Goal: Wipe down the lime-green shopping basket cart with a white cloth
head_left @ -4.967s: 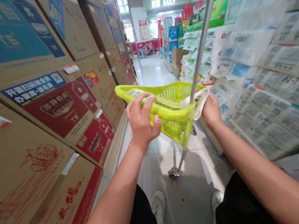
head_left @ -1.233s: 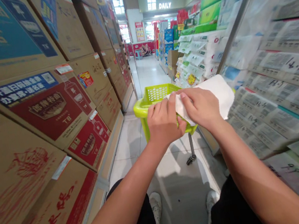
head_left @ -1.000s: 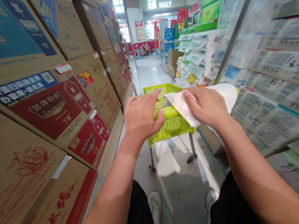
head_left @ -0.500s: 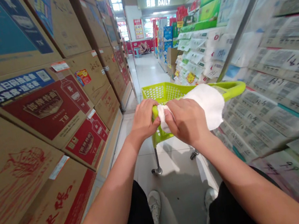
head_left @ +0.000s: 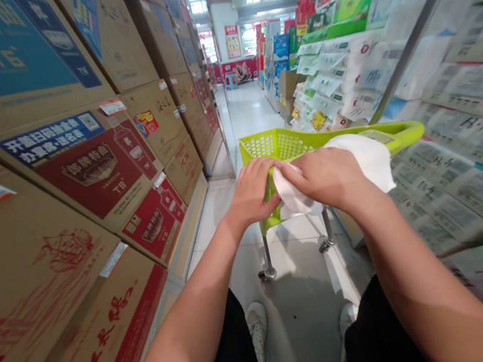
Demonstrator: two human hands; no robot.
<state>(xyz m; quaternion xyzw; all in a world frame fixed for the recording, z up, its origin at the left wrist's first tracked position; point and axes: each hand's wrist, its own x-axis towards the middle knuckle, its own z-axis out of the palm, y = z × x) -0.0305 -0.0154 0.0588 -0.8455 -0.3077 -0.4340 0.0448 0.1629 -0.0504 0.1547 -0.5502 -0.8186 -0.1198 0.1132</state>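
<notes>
A lime-green shopping cart (head_left: 278,141) with perforated basket walls stands in front of me on thin metal legs with casters. My left hand (head_left: 255,191) is closed around the near left corner of its rim. Beside it, my right hand (head_left: 325,174) presses a white cloth (head_left: 373,160) against the rim, its thumb near my left fingers. The cloth drapes over the cart's edge on both sides of my right hand. The cart's long green handle (head_left: 408,133) extends to the right. Part of the basket's inside is hidden by my hands.
Stacked cardboard cartons (head_left: 97,167) line the left side. Packs of tissue paper (head_left: 459,140) are piled on the right, with more paper rolls (head_left: 330,75) farther along. A tiled aisle (head_left: 248,109) runs ahead toward a blue stool (head_left: 230,80). My feet stand behind the cart.
My right hand has slid slightly right along the rim with the cloth, which now hangs lower in front. My left hand stays at the corner. The whole view has shifted a little.
</notes>
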